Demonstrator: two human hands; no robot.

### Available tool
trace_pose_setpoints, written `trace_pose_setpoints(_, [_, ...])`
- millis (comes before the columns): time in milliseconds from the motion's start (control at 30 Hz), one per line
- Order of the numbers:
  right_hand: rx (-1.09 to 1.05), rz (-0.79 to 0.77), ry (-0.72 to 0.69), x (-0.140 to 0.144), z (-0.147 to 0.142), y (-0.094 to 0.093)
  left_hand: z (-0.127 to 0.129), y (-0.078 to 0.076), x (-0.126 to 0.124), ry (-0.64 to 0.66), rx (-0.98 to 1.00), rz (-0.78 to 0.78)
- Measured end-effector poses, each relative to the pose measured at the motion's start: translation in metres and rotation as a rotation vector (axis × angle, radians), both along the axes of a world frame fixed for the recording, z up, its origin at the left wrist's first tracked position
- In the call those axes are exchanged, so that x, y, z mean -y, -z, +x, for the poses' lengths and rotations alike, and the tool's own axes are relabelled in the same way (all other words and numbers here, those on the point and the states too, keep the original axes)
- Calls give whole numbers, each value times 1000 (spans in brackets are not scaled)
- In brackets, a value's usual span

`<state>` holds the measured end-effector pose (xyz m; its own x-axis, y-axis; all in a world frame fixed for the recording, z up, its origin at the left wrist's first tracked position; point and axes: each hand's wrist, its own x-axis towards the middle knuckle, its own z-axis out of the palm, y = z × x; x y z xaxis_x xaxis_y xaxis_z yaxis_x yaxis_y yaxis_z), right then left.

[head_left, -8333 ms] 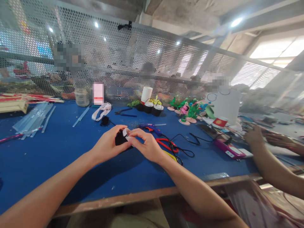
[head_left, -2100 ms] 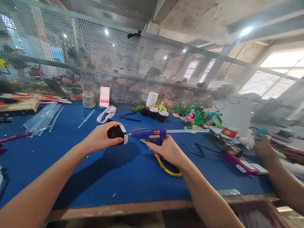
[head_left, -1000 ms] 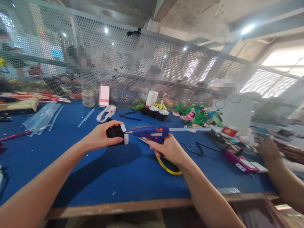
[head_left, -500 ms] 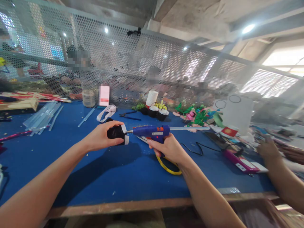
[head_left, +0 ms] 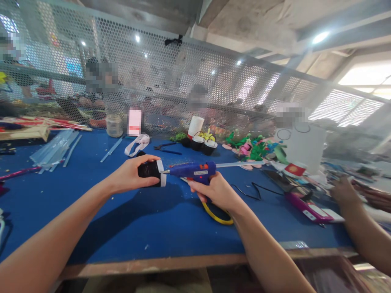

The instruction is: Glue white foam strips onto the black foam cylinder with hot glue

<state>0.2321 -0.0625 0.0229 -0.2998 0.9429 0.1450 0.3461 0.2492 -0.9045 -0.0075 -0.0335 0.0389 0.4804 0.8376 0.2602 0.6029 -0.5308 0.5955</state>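
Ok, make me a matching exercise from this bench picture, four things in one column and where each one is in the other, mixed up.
Things:
1. glue gun
2. black pot with white band
3. clear glue sticks
4. pink phone

Places:
A. lying on the blue table, far left
B. in the left hand
C. on the table near another person's hand
D. in the right hand

Pairs: 1-D, 2-B, 3-A, 4-C

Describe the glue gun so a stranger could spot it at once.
On the blue table, look just past the middle, where the person's two hands meet. The right hand grips a blue glue gun, its nozzle at the small black pot in the left hand.
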Motion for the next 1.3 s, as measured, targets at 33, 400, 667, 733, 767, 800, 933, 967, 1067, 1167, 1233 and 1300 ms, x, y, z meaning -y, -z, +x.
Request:
trace_pose_setpoints(33, [-8, -1, -4, 0, 0, 0, 0, 0, 0, 2, 2, -5])
trace_pose_setpoints(400, [16, 12, 6, 3, -4, -6, 2, 0, 2, 14, 12, -25])
trace_pose_setpoints(667, [42, -13, -4, 1, 0, -2, 0, 3, -2, 9, 20, -45])
trace_pose_setpoints(733, [54, -19, -4, 0, 1, -1, -1, 3, -2, 7, 9, -35])
trace_pose_setpoints(767, [58, -22, -8, 0, 1, -1, -1, 3, -2, 6, 2, -30])
trace_pose_setpoints(800, [56, -25, -13, 0, 2, -1, 0, 2, -1, 5, -3, -25])
trace_pose_setpoints(933, [-7, -11, -34, 0, 2, -3, 1, 1, 0, 4, -9, -19])
trace_pose_setpoints(967, [-26, -4, -32, 1, 2, -3, 1, 1, 1, 6, -6, -21])
trace_pose_setpoints(1067, [-29, -5, -18, 1, 0, -5, 2, 1, 1, 18, 12, -49])
trace_pose_setpoints(1167, [-3, -29, -29, 1, -1, -4, 2, 2, 0, 26, 43, -93])
trace_pose_setpoints(1233, [-22, -31, -44, 1, -1, -3, 1, 2, -1, 26, 62, -118])
trace_pose_setpoints(1300, [-68, -22, -49, 0, 1, -1, 0, 2, -2, 24, 82, -136])
